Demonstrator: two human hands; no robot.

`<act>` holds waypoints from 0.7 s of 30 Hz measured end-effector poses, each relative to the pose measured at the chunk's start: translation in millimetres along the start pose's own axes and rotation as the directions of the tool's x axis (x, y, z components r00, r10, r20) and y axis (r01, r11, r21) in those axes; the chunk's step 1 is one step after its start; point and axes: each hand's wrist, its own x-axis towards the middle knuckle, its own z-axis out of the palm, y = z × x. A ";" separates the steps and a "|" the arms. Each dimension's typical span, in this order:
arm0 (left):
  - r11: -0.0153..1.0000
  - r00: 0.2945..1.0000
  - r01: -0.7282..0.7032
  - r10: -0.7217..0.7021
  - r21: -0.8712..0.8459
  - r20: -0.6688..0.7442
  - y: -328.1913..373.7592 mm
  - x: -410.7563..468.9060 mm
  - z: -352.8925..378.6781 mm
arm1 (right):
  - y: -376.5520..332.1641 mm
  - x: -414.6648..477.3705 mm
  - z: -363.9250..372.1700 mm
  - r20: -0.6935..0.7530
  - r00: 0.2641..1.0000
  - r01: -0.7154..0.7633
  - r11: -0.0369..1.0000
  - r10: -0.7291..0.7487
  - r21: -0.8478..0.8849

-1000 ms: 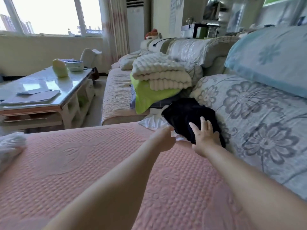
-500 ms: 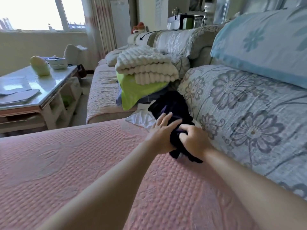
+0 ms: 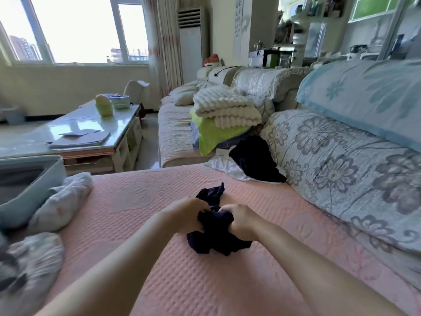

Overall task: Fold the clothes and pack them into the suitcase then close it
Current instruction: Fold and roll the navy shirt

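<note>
grip: left hand (image 3: 189, 213) and right hand (image 3: 241, 221) both clutch dark garment (image 3: 216, 234), bunched
garment: best spread flat on pink cover (image 3: 145, 201) before folding

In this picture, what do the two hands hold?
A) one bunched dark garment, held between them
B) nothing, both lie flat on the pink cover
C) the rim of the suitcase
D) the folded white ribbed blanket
A: the left hand and the right hand both grip the crumpled dark garment over the pink cover.
</note>
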 end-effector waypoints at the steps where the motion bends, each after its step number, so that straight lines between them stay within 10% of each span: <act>1: 0.999 0.999 0.043 -0.043 -0.028 0.012 -5.8 -19.4 0.8 | -10.5 -5.0 9.5 0.013 1.000 0.009 1.000 -0.009 -0.001; 7: 0.966 0.934 0.173 -0.099 -0.192 0.344 -22.1 -115.5 22.4 | -50.9 -48.2 65.2 0.242 0.970 -0.015 0.996 0.037 -0.093; 13: 0.959 0.974 0.178 -0.203 -0.221 -0.096 -34.9 -140.4 51.8 | -45.8 -55.8 84.4 0.193 0.974 -0.170 0.943 0.117 0.285; 21: 0.947 0.944 0.309 -0.294 0.086 -0.148 -32.0 -119.0 58.0 | -62.1 -40.5 87.6 -0.044 0.998 0.034 0.988 -0.041 -0.153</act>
